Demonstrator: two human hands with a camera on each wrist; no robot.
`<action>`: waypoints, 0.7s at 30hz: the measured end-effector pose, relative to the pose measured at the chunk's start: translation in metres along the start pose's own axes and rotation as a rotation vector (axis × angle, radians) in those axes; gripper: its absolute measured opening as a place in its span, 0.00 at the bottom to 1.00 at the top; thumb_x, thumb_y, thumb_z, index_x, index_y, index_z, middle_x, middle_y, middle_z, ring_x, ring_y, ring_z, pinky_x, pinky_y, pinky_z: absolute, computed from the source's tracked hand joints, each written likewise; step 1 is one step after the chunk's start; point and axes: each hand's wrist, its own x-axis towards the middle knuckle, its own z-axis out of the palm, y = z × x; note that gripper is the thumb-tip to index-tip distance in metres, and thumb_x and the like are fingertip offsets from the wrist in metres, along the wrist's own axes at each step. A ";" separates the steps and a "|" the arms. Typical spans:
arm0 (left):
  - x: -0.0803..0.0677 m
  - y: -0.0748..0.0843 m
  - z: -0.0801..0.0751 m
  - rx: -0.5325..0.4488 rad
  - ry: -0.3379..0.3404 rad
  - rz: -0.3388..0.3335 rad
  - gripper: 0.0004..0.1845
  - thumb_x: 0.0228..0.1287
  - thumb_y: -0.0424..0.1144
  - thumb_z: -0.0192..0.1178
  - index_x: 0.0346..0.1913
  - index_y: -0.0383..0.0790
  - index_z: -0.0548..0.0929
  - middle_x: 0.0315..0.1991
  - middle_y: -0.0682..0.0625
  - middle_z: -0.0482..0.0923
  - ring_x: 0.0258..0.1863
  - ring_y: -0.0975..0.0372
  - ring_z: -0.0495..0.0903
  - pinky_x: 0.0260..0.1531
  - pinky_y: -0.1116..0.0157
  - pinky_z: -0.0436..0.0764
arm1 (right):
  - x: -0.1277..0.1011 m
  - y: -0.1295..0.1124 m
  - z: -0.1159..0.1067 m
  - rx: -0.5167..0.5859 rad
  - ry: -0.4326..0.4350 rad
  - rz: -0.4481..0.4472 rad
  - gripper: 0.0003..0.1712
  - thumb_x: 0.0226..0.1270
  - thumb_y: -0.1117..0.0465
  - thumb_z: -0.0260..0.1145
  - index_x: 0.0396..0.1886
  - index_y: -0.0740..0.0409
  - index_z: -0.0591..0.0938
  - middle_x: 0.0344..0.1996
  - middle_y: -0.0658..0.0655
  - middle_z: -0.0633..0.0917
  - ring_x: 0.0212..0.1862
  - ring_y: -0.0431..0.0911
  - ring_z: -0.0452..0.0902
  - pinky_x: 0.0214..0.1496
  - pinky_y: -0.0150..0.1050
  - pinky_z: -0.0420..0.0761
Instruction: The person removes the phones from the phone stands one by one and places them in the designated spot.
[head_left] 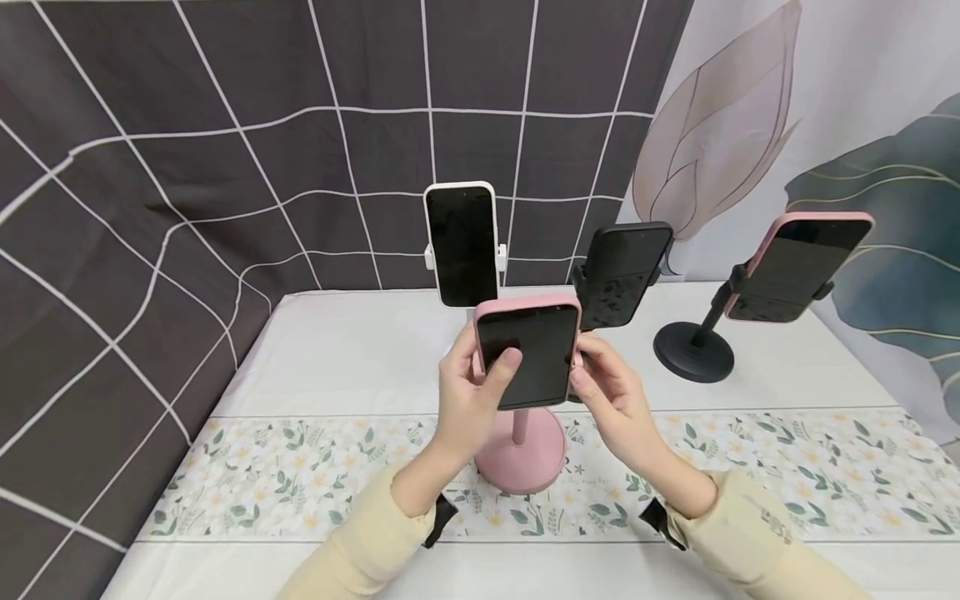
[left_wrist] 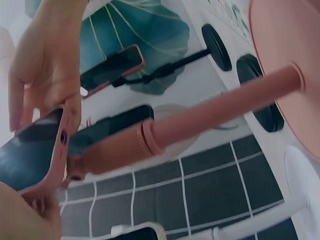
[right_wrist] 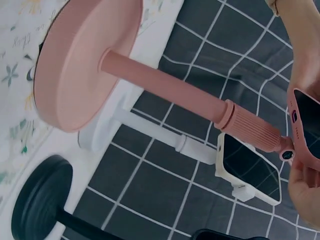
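Observation:
A smartphone in a pink case sits tilted back on top of a pink phone stand, its dark screen facing up. My left hand grips the phone's left side, the thumb lying over the screen and the fingers behind. At the opposite edge, my right hand holds the phone's side between thumb and curled fingers. The stand's ribbed pole rises from its round base to a hinge just behind the phone. Much of the holder is hidden by the phone and hands.
Behind stands a white-cased phone on a white stand. To the right are a black phone in a black holder and another pink-cased phone on a black stand. A floral strip crosses the white tabletop; a dark grid curtain hangs behind.

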 end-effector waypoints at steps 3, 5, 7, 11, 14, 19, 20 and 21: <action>-0.006 0.006 -0.009 0.023 -0.042 -0.062 0.33 0.64 0.55 0.57 0.61 0.32 0.68 0.48 0.34 0.73 0.48 0.67 0.76 0.43 0.62 0.84 | 0.005 -0.004 -0.006 -0.043 -0.002 -0.004 0.18 0.75 0.63 0.47 0.60 0.52 0.71 0.49 0.45 0.77 0.49 0.36 0.74 0.54 0.26 0.73; -0.010 0.010 -0.014 0.078 -0.062 -0.085 0.31 0.65 0.50 0.57 0.64 0.34 0.66 0.49 0.37 0.72 0.47 0.66 0.76 0.44 0.65 0.83 | 0.012 -0.008 -0.011 -0.080 0.015 -0.034 0.19 0.75 0.56 0.48 0.61 0.54 0.71 0.50 0.45 0.79 0.50 0.37 0.75 0.56 0.28 0.73; -0.014 0.014 -0.018 0.153 -0.086 -0.073 0.28 0.65 0.46 0.57 0.64 0.36 0.67 0.50 0.39 0.73 0.46 0.63 0.77 0.44 0.65 0.83 | 0.022 -0.014 -0.015 -0.127 0.039 -0.081 0.23 0.73 0.50 0.50 0.61 0.57 0.71 0.51 0.47 0.80 0.51 0.39 0.77 0.57 0.31 0.74; -0.017 0.022 -0.024 0.330 -0.132 0.005 0.23 0.64 0.41 0.59 0.60 0.37 0.71 0.45 0.44 0.75 0.42 0.59 0.76 0.41 0.66 0.83 | 0.043 -0.032 -0.011 -0.337 0.092 -0.265 0.30 0.70 0.45 0.54 0.56 0.67 0.73 0.52 0.53 0.80 0.54 0.43 0.75 0.56 0.33 0.72; -0.018 0.025 -0.026 0.452 -0.159 0.072 0.23 0.62 0.41 0.61 0.58 0.37 0.72 0.42 0.47 0.75 0.40 0.59 0.76 0.36 0.69 0.83 | 0.056 -0.047 0.001 -0.545 0.109 -0.410 0.29 0.68 0.45 0.57 0.49 0.70 0.77 0.49 0.60 0.79 0.56 0.49 0.72 0.57 0.36 0.70; -0.019 0.026 -0.032 0.634 -0.170 0.201 0.26 0.59 0.41 0.64 0.59 0.35 0.72 0.40 0.47 0.76 0.36 0.61 0.75 0.26 0.76 0.79 | 0.072 -0.061 0.031 -0.824 0.127 -0.623 0.19 0.67 0.51 0.57 0.43 0.62 0.82 0.44 0.66 0.79 0.52 0.60 0.71 0.54 0.50 0.68; -0.018 0.026 -0.034 0.667 -0.173 0.222 0.27 0.59 0.41 0.64 0.60 0.35 0.71 0.40 0.48 0.76 0.35 0.61 0.75 0.25 0.77 0.77 | 0.075 -0.062 0.037 -0.873 0.128 -0.652 0.18 0.67 0.51 0.57 0.42 0.61 0.82 0.44 0.66 0.80 0.51 0.61 0.71 0.52 0.53 0.67; -0.018 0.027 -0.035 0.701 -0.176 0.240 0.28 0.57 0.40 0.64 0.60 0.35 0.70 0.39 0.48 0.75 0.34 0.61 0.74 0.24 0.77 0.77 | 0.078 -0.062 0.042 -0.928 0.124 -0.672 0.17 0.67 0.51 0.57 0.42 0.59 0.83 0.44 0.66 0.80 0.51 0.61 0.71 0.49 0.55 0.67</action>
